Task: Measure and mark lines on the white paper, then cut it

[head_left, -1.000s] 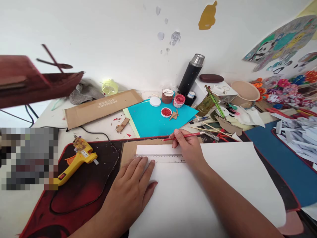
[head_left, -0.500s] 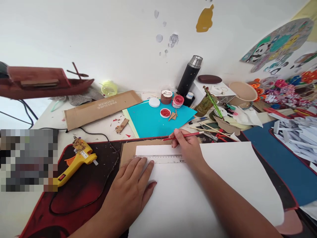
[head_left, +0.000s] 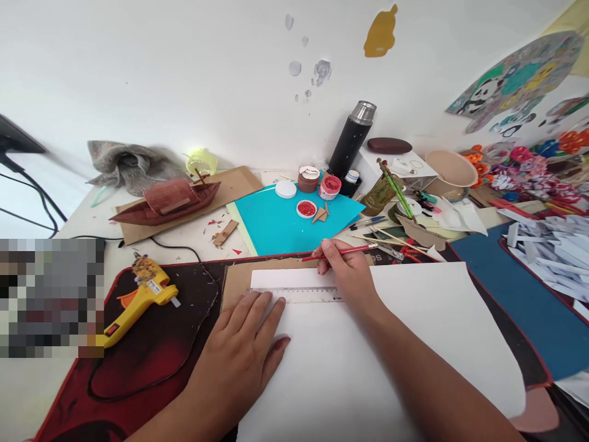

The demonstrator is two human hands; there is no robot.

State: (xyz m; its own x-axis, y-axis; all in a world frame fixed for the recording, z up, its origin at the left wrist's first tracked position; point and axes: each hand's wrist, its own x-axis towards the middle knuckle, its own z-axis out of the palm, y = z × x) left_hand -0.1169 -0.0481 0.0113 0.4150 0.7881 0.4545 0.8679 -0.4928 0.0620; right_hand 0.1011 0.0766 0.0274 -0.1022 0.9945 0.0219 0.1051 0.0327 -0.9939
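Where pressed on a clear plastic ruler [head_left: 299, 296], fingers [head_left: 251, 310] of the left hand [head_left: 243, 344] extended and slightly parted, thumb held out sideways; flat contact only, nothing gripped. Right hand [head_left: 350, 276]: fingers curled closed, thumb against forefinger, round one slim red pencil [head_left: 361, 248], pale end toward right edge of desk [head_left: 96, 216]; whether touching the surface beneath, cannot tell.

Ruler: laid along far edge of one large white paper sheet [head_left: 313, 374], right end hidden by the right hand. Under far left corner of sheet: flat brown cardboard piece [head_left: 234, 285], partly exposed. Beneath both: black-and-red mat [head_left: 181, 319] with red border.

On mat, toward left edge of desk: yellow glue gun [head_left: 138, 310], orange trigger, black cable looping round.

Beyond mat, toward back edge of desk: turquoise sheet [head_left: 271, 227], bearing white round lid [head_left: 286, 189], brown round jar [head_left: 308, 181], open jar of red paint [head_left: 330, 185], lid filled with red paint [head_left: 307, 209]. Behind these: black cylindrical flask [head_left: 350, 144], silver cap.

Toward back left corner of desk: reddish-brown model boat [head_left: 175, 205], overlapping long brown cardboard strip [head_left: 243, 181]; grey crumpled cloth [head_left: 129, 166] behind.

Toward right edge of desk: blue mat [head_left: 499, 294]; heap of white paper strips [head_left: 547, 252].
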